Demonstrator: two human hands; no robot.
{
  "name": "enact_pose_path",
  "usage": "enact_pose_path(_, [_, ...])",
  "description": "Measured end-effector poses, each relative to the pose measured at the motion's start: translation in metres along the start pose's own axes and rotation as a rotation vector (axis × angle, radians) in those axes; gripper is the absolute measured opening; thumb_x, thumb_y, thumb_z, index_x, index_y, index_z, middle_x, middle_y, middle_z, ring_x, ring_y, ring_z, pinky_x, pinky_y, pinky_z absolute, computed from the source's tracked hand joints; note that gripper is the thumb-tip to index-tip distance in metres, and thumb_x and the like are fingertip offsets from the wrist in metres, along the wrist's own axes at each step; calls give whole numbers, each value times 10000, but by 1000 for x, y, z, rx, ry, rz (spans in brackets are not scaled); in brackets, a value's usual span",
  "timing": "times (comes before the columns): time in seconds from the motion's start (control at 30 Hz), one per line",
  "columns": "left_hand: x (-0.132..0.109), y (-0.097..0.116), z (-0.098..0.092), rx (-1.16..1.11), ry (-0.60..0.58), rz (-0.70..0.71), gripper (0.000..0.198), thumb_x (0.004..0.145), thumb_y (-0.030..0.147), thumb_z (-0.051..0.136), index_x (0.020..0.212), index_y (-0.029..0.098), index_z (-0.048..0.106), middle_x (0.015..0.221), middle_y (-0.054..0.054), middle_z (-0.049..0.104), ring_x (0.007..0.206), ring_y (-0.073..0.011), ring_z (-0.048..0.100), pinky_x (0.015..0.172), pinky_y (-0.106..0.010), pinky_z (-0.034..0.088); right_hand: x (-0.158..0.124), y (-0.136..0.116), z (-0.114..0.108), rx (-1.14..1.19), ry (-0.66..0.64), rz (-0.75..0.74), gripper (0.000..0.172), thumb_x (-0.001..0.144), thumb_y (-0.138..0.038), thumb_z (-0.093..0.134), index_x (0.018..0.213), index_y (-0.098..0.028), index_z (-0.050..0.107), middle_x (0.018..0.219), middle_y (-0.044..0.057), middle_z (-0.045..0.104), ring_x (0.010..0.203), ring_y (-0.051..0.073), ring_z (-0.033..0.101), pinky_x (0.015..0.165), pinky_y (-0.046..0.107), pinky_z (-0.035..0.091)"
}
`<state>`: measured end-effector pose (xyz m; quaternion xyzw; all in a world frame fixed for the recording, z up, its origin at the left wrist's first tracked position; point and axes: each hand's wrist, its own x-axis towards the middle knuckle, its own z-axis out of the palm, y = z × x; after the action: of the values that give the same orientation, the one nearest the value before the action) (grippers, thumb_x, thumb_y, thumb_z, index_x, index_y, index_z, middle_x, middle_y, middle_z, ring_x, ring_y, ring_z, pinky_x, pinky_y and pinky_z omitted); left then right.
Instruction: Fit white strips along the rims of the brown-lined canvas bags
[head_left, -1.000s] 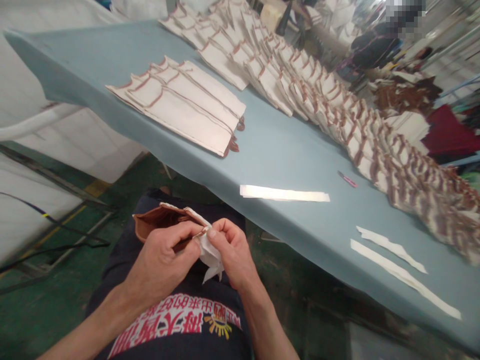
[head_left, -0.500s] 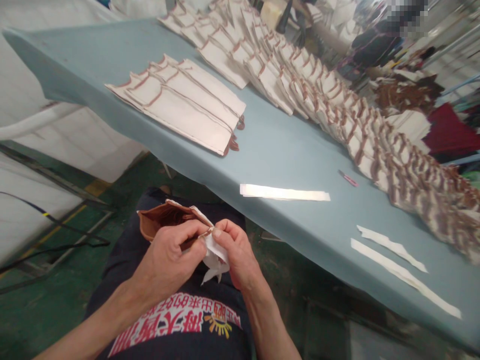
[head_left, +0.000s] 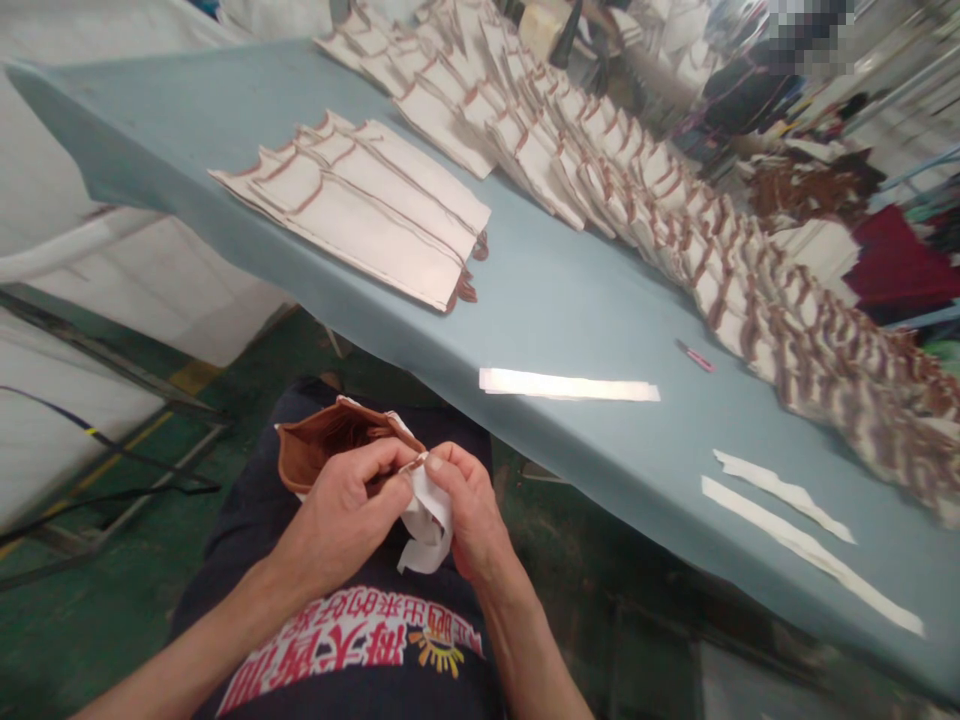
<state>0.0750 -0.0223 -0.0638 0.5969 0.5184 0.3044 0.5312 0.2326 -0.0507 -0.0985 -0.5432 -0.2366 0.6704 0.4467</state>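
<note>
On my lap rests a brown-lined fabric pouch (head_left: 306, 455) with its mouth agape and a pale outer edge showing. My left hand (head_left: 349, 500) pinches the pouch's rim near its right corner, thumb against forefinger. Close beside it, my right hand (head_left: 469, 505) grips a white strip (head_left: 429, 525) at that same corner, and the strip's loose end curls down between the hands. The fingertips almost meet, so the exact spot where strip and rim touch is partly covered.
A blue-green table (head_left: 570, 300) stands ahead. On it lie cream pieces with brown edging (head_left: 375, 220), a long overlapping row of similar pieces (head_left: 600, 150), a stack of white strips (head_left: 570, 385), two loose strips (head_left: 810, 555) and a small pink-handled tool (head_left: 697, 356).
The white strip's hanging end has swung and now curls lower left. The pouch mouth gapes slightly wider. Both hands keep nearly the same place and grip.
</note>
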Motion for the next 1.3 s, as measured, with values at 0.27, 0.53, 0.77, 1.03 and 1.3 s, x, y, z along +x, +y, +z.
enact_pose_path(0.27, [-1,-8,4,-26,-6,-29,220,868,356,599,760,231,745,707,-2,759,647,-201,662,601,-272,529,14,15,2,33,41,7,553,747,-673,922,736,-244,574,595,-92,470,558,98,324,536,234,304])
enact_pose_path(0.53, [-5,-15,15,-101,-50,-45,207,886,353,600,771,235,724,723,-14,775,667,-210,692,615,-274,572,21,39,2,94,66,60,506,708,-556,911,697,-261,500,618,-96,461,583,101,334,557,236,299])
enact_pose_path(0.77, [-5,-19,14,-109,-51,-58,212,874,352,593,788,226,741,718,-13,760,658,-208,678,608,-276,556,24,49,3,133,78,73,434,693,-505,894,744,-251,545,637,-97,513,580,92,357,564,226,331])
enact_pose_path(1.03, [-5,-23,17,-121,-54,-64,212,857,370,585,762,226,708,707,-12,759,642,-200,662,598,-273,547,24,50,4,115,92,46,465,704,-559,887,743,-251,540,614,-100,486,566,88,342,538,216,323])
enact_pose_path(1.3, [-9,-6,-4,-122,-102,-28,253,899,349,627,789,207,805,757,-10,810,695,-194,705,661,-260,552,14,28,9,-6,102,-46,542,772,-649,906,736,-250,541,618,-89,485,572,93,352,539,227,307])
